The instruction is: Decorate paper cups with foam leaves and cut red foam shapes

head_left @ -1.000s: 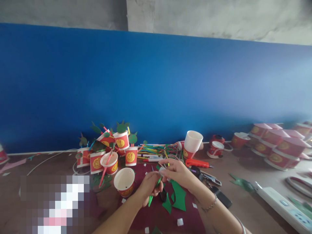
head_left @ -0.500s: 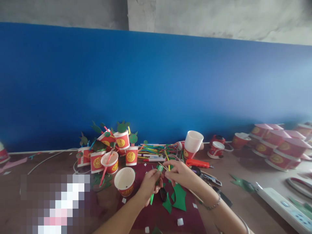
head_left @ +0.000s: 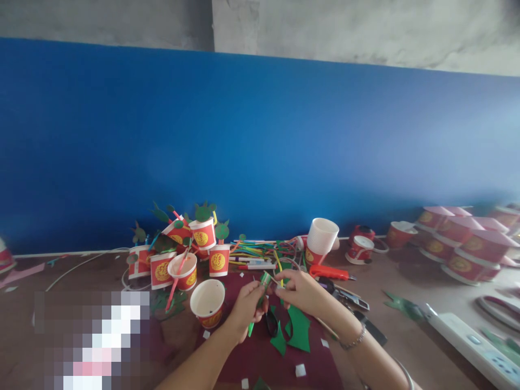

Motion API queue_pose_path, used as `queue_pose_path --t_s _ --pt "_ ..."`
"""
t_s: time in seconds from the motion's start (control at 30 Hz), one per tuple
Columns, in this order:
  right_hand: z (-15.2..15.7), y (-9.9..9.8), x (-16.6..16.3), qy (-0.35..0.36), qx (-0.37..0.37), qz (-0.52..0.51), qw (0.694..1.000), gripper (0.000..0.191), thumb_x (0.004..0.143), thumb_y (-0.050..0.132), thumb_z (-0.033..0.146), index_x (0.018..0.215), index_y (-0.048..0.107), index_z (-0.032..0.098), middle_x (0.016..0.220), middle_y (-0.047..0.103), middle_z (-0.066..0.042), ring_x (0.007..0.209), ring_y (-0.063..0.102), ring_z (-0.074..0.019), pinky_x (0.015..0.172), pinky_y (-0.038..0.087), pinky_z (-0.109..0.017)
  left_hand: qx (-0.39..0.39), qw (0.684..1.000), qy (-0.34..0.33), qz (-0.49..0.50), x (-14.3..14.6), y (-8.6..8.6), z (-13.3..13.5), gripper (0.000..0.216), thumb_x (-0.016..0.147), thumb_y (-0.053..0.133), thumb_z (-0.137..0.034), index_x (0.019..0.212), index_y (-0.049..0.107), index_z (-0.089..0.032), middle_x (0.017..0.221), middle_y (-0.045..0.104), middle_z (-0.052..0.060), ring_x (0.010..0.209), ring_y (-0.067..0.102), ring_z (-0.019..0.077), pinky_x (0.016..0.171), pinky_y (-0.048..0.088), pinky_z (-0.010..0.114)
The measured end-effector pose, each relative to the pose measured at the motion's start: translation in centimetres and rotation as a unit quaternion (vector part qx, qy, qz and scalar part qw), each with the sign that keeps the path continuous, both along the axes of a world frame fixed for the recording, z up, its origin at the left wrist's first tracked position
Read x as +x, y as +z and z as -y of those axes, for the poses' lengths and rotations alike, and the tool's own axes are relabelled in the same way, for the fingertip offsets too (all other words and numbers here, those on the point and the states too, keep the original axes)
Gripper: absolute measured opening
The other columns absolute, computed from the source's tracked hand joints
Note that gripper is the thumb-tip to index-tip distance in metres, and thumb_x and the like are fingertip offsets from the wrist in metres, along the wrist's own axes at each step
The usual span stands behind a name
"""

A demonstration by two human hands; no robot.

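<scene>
My left hand [head_left: 245,307] is closed around a green straw [head_left: 251,329], whose lower end shows under the palm. At its fingertips is a small green piece [head_left: 265,279] with a shiny surface; whether it belongs to the straw I cannot tell. Just to the right, my right hand [head_left: 299,290] pinches a thin brown stick [head_left: 273,277] close to that piece. Beneath the hands, green paper offcuts [head_left: 299,330] and black-handled scissors [head_left: 271,324], partly hidden, lie on a dark red mat [head_left: 284,371]. An open paper cup [head_left: 207,298] stands left of my left hand.
Decorated red cups [head_left: 162,269] with green paper shapes cluster at the back left. Behind my hands lie colourful straws [head_left: 260,249] and markers [head_left: 257,266]. A cup stack [head_left: 322,235], an orange cutter [head_left: 331,272], a power strip [head_left: 473,346] and pink-topped cups [head_left: 467,244] occupy the right.
The small green piece at my left fingertips has tilted and shows more of its face. My right fingers have shifted slightly, staying close to it.
</scene>
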State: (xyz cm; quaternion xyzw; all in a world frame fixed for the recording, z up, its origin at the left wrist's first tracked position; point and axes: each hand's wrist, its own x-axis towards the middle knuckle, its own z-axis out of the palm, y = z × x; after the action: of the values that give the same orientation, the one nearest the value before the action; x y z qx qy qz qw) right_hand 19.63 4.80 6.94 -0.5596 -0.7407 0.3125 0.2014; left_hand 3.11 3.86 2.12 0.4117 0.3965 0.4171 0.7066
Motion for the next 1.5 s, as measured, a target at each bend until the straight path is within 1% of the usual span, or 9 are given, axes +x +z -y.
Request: queue_pose_path --t_s 0.27,0.4,0.57,0.67,0.8,0.93,1.07,1.27,1.5 --pt "-0.2 -0.4 0.0 0.005 -0.01 0.002 1.0 0.03 0.07 0.052 0.016 0.098 0.063 0.017 0.059 0.068 0.0 0.046 0.052 -0.0101 0.042 0.031 -0.017 0.013 1.0 0.001 -0.01 0.1 0.2 0.1 0.049 0.062 0.061 -0.063 0.07 0.053 -0.015 0.04 0.046 -0.006 0.03 0.025 0.0021 0.035 0.008 0.019" --pt "-0.5 -1.1 0.2 0.044 -0.05 -0.073 0.995 0.031 0.069 0.054 0.016 0.098 0.063 0.017 0.057 0.064 0.003 0.046 0.048 -0.0084 0.042 0.029 -0.018 0.024 0.999 -0.024 -0.022 0.1 -0.2 0.1 0.051 0.062 0.059 -0.065 0.065 0.054 -0.014 0.038 0.047 -0.004 0.027 0.024 0.0025 0.033 0.011 0.019" --pt "-0.8 -0.8 0.3 0.087 -0.181 -0.229 0.952 0.046 0.061 0.059 0.014 0.107 0.059 0.015 0.066 0.066 0.002 0.059 0.056 -0.0112 0.056 0.038 -0.021 0.038 0.996 -0.085 -0.003 -0.2 -0.3 0.3 0.044 0.069 0.057 -0.058 0.066 0.057 -0.013 0.037 0.048 -0.004 0.026 0.023 0.003 0.031 0.012 0.02" --pt "-0.8 -0.6 0.3 0.069 -0.231 -0.294 0.925 0.044 0.059 0.058 0.012 0.102 0.063 0.015 0.068 0.067 0.001 0.061 0.057 -0.0118 0.06 0.039 -0.023 0.054 0.993 -0.105 -0.019 -0.3 0.0 0.5 0.044 0.072 0.055 -0.056 0.067 0.059 -0.013 0.037 0.047 -0.004 0.026 0.023 0.0031 0.032 0.011 0.021" --pt "-0.6 -0.4 0.0 -0.021 -0.232 -0.36 0.903 0.033 0.067 0.057 0.02 0.098 0.066 0.014 0.072 0.067 -0.001 0.058 0.054 -0.0103 0.056 0.038 -0.023 0.071 0.987 -0.126 -0.067 -0.1 0.3 0.8 0.048 0.07 0.054 -0.06 0.065 0.06 -0.013 0.036 0.046 -0.005 0.027 0.024 0.0038 0.034 0.013 0.022" --pt "-0.3 0.0 -0.4 -0.03 -0.266 -0.404 0.875 0.038 0.071 0.061 0.028 0.106 0.062 0.013 0.082 0.07 -0.007 0.07 0.062 -0.0152 0.06 0.042 -0.025 0.072 0.975 -0.163 -0.131 0.2 0.4 1.0 0.054 0.067 0.051 -0.066 0.063 0.06 -0.013 0.036 0.046 -0.004 0.027 0.025 0.0044 0.036 0.016 0.023" --pt "-0.3 0.1 -0.7 -0.049 -0.279 -0.437 0.854 0.04 0.071 0.061 0.028 0.108 0.06 0.012 0.079 0.071 -0.008 0.068 0.062 -0.0149 0.051 0.038 -0.022 0.068 0.971 -0.169 -0.157 0.3 0.5 1.0 0.053 0.068 0.049 -0.066 0.061 0.059 -0.015 0.035 0.045 -0.005 0.027 0.025 0.0051 0.036 0.016 0.023" --pt "0.0 0.1 -1.1 -0.056 -0.232 -0.419 0.876 0.037 0.073 0.061 0.026 0.108 0.061 0.014 0.076 0.07 -0.005 0.06 0.057 -0.011 0.049 0.035 -0.021 0.086 0.961 -0.183 -0.191 0.1 0.9 1.3 0.044 0.072 0.052 -0.056 0.057 0.06 -0.015 0.035 0.045 -0.005 0.03 0.03 0.0065 0.039 0.023 0.023" --pt "1.3 2.2 -1.9 -0.045 -0.184 -0.388 0.902 0.047 0.07 0.064 0.034 0.112 0.058 0.014 0.079 0.07 -0.007 0.062 0.059 -0.014 0.055 0.04 -0.025 0.104 0.944 -0.202 -0.239 0.0 1.2 1.5 0.041 0.078 0.048 -0.049 0.057 0.062 -0.016 0.035 0.045 -0.005 0.031 0.03 0.0076 0.042 0.026 0.023"
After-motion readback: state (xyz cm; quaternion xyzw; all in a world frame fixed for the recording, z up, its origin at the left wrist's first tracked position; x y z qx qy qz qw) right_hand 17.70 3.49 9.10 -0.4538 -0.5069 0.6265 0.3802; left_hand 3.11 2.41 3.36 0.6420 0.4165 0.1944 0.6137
